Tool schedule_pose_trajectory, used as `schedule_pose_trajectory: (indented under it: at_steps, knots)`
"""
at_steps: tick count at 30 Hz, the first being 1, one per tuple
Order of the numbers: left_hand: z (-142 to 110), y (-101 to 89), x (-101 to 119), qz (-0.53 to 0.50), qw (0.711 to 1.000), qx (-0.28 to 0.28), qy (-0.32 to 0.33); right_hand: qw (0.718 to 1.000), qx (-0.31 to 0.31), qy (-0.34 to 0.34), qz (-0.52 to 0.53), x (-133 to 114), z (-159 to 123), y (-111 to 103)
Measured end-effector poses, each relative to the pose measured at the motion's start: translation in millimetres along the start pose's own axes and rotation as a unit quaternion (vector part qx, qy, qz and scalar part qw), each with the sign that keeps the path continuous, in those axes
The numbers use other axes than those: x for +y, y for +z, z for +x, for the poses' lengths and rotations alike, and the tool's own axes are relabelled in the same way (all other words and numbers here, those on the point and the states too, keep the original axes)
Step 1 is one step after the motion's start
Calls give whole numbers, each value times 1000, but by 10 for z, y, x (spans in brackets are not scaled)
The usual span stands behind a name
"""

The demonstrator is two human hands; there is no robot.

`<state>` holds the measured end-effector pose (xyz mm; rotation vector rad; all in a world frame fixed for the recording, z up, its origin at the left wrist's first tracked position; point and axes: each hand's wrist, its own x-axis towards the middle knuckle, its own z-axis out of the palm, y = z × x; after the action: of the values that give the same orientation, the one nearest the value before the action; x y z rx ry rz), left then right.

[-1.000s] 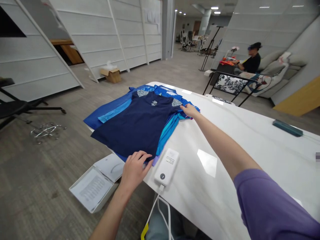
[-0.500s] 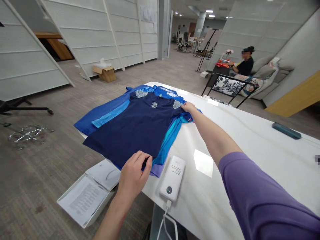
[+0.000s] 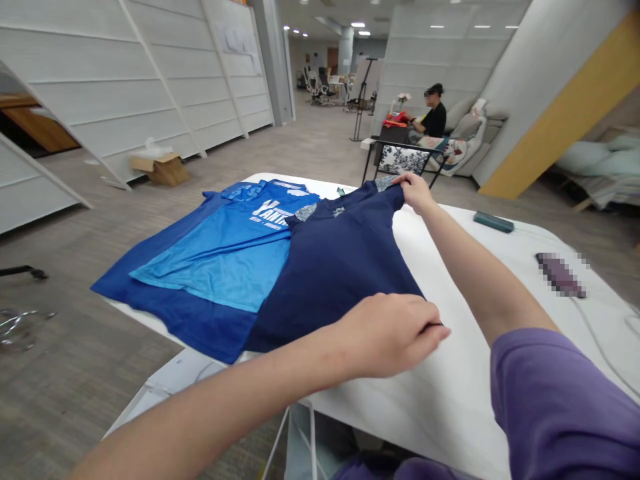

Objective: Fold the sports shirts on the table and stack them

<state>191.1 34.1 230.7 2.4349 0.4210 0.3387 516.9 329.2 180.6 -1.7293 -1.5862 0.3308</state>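
A navy T-shirt [image 3: 340, 267] with grey patterned shoulders hangs between my two hands, its left part still over the other shirts. My right hand [image 3: 416, 192] pinches it at the far right shoulder. Closed on the near right corner of its hem is my left hand [image 3: 395, 333], with that forearm crossing in front of the table edge. To the left, a bright blue T-shirt [image 3: 225, 250] with white lettering lies on a darker blue shirt [image 3: 135, 267], both spread over the white table [image 3: 465, 373].
On the table's right side lie a dark green case [image 3: 493, 222] and a blurred-out phone-like object [image 3: 560, 273] with a cable. An open white box [image 3: 165, 380] sits below the near edge. Beyond the table stand a chair [image 3: 405, 159] and a seated person [image 3: 434, 113].
Both hands have carried the navy T-shirt to the right, uncovering the bright blue shirt's lettering. The view has turned right, and the white power bank is no longer visible.
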Motion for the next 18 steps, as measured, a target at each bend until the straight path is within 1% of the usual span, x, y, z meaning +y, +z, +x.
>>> schedule_pose_trajectory:
  at_steps: [2,4,5,6,7,8,9,10,11,13,15,16,18]
  knots:
    - [512,538,304,-19,993,-100,55,996,12,69,-50,576,-439,-576]
    - [853,1071,530,-51,977,-184,97,988,10,112,-108,1130,-977,-1036]
    - [958,1290,587,-57,969,-215,110,984,8,129,-124,1379,-1271,-1214]
    - [1029,1461,594,-51,963,-238,119,980,10,144,-139,1598,-1574,-1355]
    - [1078,1579,546,-29,961,-247,123,975,13,158,-154,1786,-1879,-1459]
    - [1117,1645,444,6,963,-241,121,971,15,169,-168,1938,-2178,-1531]
    - [1159,1667,292,47,967,-223,113,969,12,170,-180,2056,-2461,-1576]
    - [1213,1653,101,95,973,-187,99,969,2,159,-192,2142,-2720,-1602]
    - [1285,1616,-117,141,977,-147,69,969,-13,138,-203,2202,-2945,-1614]
    - [1486,1507,-583,210,974,-76,-39,970,-45,88,-223,2266,-3264,-1625]
    - [1736,1393,-1024,234,965,-40,-108,970,-59,52,-232,2299,-3384,-1632]
    - [1861,1340,-1223,243,959,-27,-141,971,-58,44,-229,2317,-3373,-1632]
    - [2080,1247,-1572,253,947,-21,-198,972,-68,29,-222,2369,-3251,-1607]
